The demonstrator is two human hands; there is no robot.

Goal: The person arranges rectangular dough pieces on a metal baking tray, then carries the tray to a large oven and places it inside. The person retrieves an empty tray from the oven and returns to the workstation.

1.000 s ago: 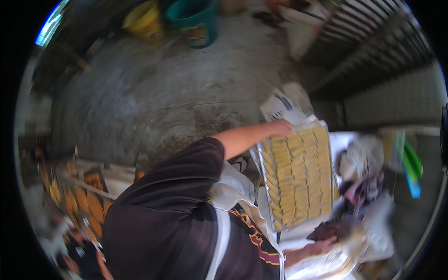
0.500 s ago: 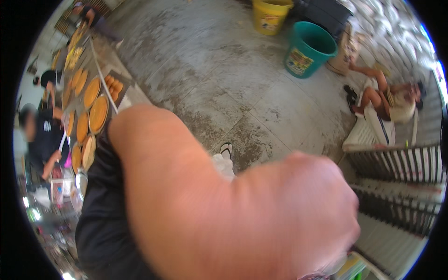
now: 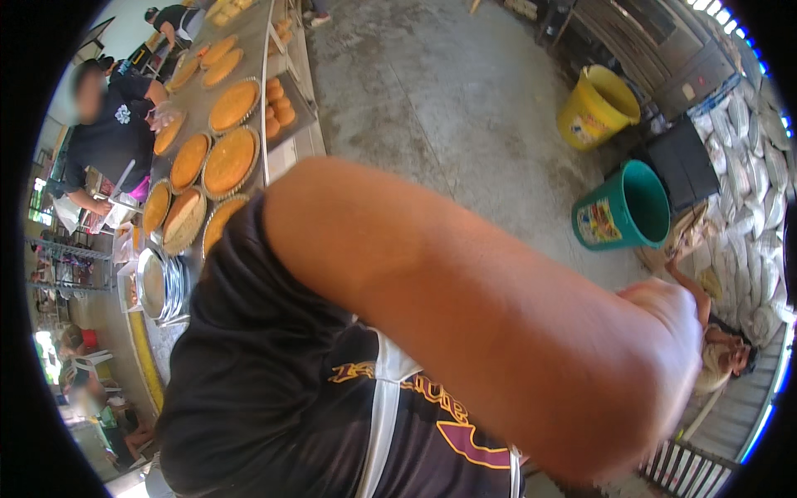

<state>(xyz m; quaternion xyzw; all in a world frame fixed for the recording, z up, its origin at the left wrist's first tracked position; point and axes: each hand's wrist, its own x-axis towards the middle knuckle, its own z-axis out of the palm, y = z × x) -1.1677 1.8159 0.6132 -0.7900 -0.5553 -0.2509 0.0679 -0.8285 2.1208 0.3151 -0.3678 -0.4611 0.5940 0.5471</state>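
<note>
My bare left arm comes out of a loose black sleeve (image 3: 241, 332) and crosses in front of my chest toward the right. My left hand (image 3: 664, 324) is raised close to the camera at the arm's far end. It is bent away and blurred, so its fingers and anything in them are hidden. My right hand is out of sight. Behind my elbow stands a long table (image 3: 278, 158) with round golden cakes (image 3: 228, 162) in fluted tins and a tray of small brown buns (image 3: 278, 108). One cake (image 3: 184, 217) looks cut or partly lined with paper.
Stacked round metal pans (image 3: 162, 282) stand at the table's near end. Across the table a person in black (image 3: 116, 124) wears a clear glove. On the right are a green bucket (image 3: 623, 207), a yellow bucket (image 3: 598, 108), piled white sacks (image 3: 751, 183) and a seated person (image 3: 722, 357).
My view has turned, bringing the table and my shirt further into the picture. My left arm now stretches further right, with the hand near the right side.
</note>
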